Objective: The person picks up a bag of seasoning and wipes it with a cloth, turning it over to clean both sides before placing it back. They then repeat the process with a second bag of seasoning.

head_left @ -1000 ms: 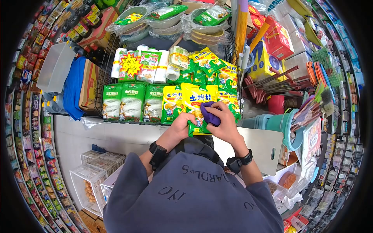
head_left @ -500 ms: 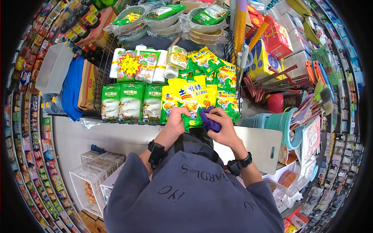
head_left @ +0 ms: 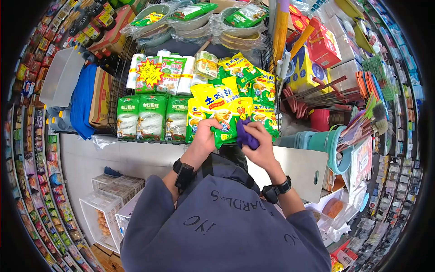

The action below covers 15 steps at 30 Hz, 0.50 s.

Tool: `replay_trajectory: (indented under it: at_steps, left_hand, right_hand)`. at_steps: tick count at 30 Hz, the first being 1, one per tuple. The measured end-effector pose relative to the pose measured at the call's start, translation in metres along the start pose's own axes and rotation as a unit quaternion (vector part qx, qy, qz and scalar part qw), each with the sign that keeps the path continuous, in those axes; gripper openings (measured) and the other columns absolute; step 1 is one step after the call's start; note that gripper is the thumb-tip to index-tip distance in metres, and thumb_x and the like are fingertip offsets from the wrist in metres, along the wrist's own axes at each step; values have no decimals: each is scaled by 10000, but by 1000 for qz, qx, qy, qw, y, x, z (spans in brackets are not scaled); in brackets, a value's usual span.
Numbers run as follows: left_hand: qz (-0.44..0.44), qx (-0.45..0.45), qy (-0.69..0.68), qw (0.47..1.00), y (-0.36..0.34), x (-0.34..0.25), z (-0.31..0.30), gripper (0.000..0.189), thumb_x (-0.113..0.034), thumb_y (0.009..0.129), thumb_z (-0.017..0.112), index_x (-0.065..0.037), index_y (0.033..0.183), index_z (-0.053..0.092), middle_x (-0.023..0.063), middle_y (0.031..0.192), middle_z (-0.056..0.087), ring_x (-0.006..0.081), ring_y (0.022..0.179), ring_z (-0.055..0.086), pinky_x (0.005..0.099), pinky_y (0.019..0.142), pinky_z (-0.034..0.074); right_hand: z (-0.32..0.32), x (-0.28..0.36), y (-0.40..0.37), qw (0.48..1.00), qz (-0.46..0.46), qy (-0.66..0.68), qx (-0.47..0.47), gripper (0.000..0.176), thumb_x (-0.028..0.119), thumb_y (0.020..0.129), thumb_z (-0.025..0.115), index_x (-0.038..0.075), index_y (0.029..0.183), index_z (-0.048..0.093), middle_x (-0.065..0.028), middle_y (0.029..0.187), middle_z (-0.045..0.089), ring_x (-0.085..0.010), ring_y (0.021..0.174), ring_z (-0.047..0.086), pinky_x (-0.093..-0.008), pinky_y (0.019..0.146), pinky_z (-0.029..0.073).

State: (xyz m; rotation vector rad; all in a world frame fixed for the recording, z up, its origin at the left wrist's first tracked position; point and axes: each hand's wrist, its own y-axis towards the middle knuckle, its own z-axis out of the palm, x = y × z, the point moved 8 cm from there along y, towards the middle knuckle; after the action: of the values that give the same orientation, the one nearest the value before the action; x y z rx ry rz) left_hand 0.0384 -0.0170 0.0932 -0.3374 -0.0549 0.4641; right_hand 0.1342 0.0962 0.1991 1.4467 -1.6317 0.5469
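Note:
My left hand (head_left: 205, 136) grips the lower left edge of a yellow-and-green seasoning packet (head_left: 220, 105), thumb on its front. The packet leans upright over similar packets at the front of the wire rack. In my right hand (head_left: 261, 143) is a bunched purple cloth (head_left: 246, 134), pressed against the packet's lower right side. Left of the packet stand green-and-white vermicelli bags (head_left: 150, 117) in a row. More seasoning packets (head_left: 263, 88) are piled behind and to the right.
Behind the vermicelli are white rolls (head_left: 185, 76) and wrapped bowls (head_left: 191, 23). Teal buckets (head_left: 327, 144) and long-handled tools stand right. A pale cutting board (head_left: 301, 172) lies by my right arm. A crate of eggs (head_left: 103, 220) sits low on the left.
The seasoning packet has risen slightly and now tilts a little to the left, its front more spread out. The purple cloth stays at its lower right side, shifted slightly.

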Motion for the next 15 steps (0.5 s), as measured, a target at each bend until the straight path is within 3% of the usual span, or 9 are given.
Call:
replay_trajectory:
  at_steps: [2, 4, 5, 8, 10, 13, 15]
  left_hand:
    - [3, 10, -8, 1000, -1, 0, 5, 694, 73, 714, 506, 49, 1407, 514, 234, 1355, 635, 373, 1215, 654, 500, 1095, 515]
    - [27, -36, 45, 998, -2, 0, 0, 657, 64, 739, 497, 59, 1396, 517, 229, 1344, 640, 362, 1217, 653, 500, 1091, 516]
    - [18, 11, 32, 999, -1, 3, 9, 614, 54, 760, 498, 65, 1373, 533, 215, 1318, 651, 344, 1196, 662, 489, 1076, 526]
    - [4, -36, 65, 997, 0, 12, 12, 613, 56, 733, 495, 58, 1342, 561, 197, 1298, 658, 336, 1182, 661, 461, 1062, 531]
    - [-39, -34, 62, 997, 4, 11, 8, 566, 24, 761, 497, 62, 1321, 564, 198, 1255, 663, 328, 1144, 675, 445, 1028, 550]
    - [-14, -62, 56, 996, 9, 2, -5, 539, 10, 770, 502, 73, 1302, 562, 199, 1241, 666, 335, 1122, 677, 442, 1020, 553]
    - [31, -73, 82, 993, 4, -6, 17, 528, 8, 769, 506, 71, 1291, 563, 199, 1232, 667, 340, 1108, 678, 448, 1016, 555]
  right_hand:
    - [3, -2, -3, 1000, 16, 8, 17, 522, 3, 644, 699, -20, 1165, 685, -159, 1102, 633, -310, 1026, 654, -360, 936, 519]
    - [-1, -4, -1, 1000, -1, -11, 18, 515, 2, 648, 695, -17, 1163, 686, -157, 1104, 632, -313, 1017, 656, -361, 931, 519]
    - [-4, 1, 5, 1000, -13, -13, 5, 507, 5, 653, 696, -12, 1159, 689, -157, 1105, 633, -319, 1007, 658, -365, 927, 521]
    - [-2, 18, 16, 998, -47, -30, -8, 501, 9, 650, 711, 6, 1151, 701, -160, 1107, 628, -333, 1006, 653, -376, 913, 524]
    - [8, 32, 18, 995, -88, -50, 18, 516, 9, 640, 718, 19, 1156, 707, -159, 1119, 621, -341, 1010, 649, -383, 905, 529]
    - [22, 35, 9, 994, -79, -38, 65, 544, 30, 622, 738, 47, 1165, 720, -153, 1125, 614, -350, 1025, 643, -408, 896, 534]
    - [26, 30, 3, 990, -73, -35, 111, 566, 55, 612, 762, 64, 1177, 724, -149, 1137, 608, -358, 1037, 638, -423, 895, 540]
